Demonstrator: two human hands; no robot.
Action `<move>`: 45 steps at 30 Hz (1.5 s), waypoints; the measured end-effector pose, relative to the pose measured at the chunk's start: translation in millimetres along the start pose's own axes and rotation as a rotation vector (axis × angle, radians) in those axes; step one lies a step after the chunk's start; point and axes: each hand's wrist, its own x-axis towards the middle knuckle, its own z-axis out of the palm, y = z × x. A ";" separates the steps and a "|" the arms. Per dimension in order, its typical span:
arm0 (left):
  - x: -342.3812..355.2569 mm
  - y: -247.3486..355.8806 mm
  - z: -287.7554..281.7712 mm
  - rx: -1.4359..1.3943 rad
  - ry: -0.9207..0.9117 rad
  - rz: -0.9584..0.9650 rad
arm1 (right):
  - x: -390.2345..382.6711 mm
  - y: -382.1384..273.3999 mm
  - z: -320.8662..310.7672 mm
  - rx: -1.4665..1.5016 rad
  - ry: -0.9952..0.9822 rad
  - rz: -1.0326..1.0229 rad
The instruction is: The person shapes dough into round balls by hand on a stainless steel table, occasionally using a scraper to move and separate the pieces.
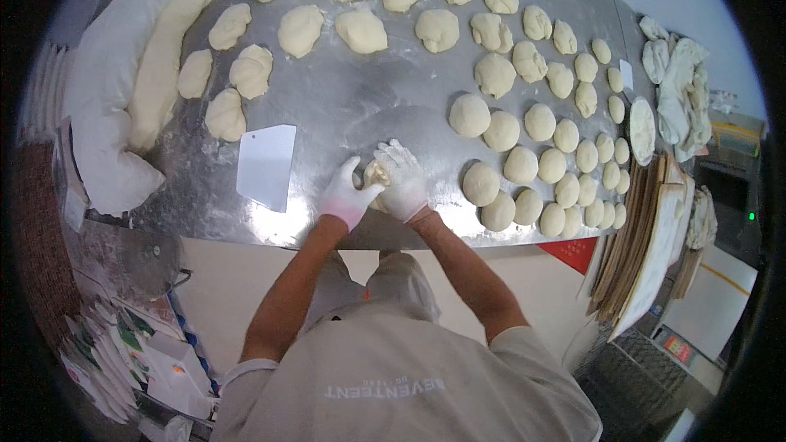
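Near the front edge of the metal table, my left hand [348, 195] and my right hand [403, 180], both in white gloves, work on one piece of dough [376, 173]. The left hand curves against its left side with the thumb across it. From the right, the right hand cups the same piece, its fingers pointing to the far side. Most of this dough is hidden between the gloves. Left of the hands lies a flat white dough scraper [267, 165]. Smooth round dough balls [481, 183] sit in rows to the right.
Rough, unshaped dough pieces [361, 30] lie along the far side of the steel table [327, 115]. A long dough mass [164, 49] rests at the left under white cloth [115, 90]. Crumpled cloths [678, 82], a round pale dish [642, 131] and stacked boards [634, 237] are at the right.
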 end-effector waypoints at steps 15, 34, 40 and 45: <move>-6.4 26.6 7.6 -0.005 -0.115 0.015 | -10.1 -30.6 -55.9 0.615 -0.227 0.197; -16.0 26.9 26.6 -0.095 -0.181 0.129 | -33.6 21.2 -39.2 0.336 -0.194 -0.015; -27.3 63.1 30.1 0.007 -0.051 -0.020 | -54.8 28.8 -19.1 -0.042 0.050 -0.118; -33.0 41.1 39.6 0.105 -0.145 0.049 | -43.0 8.1 -69.5 0.658 -0.232 0.176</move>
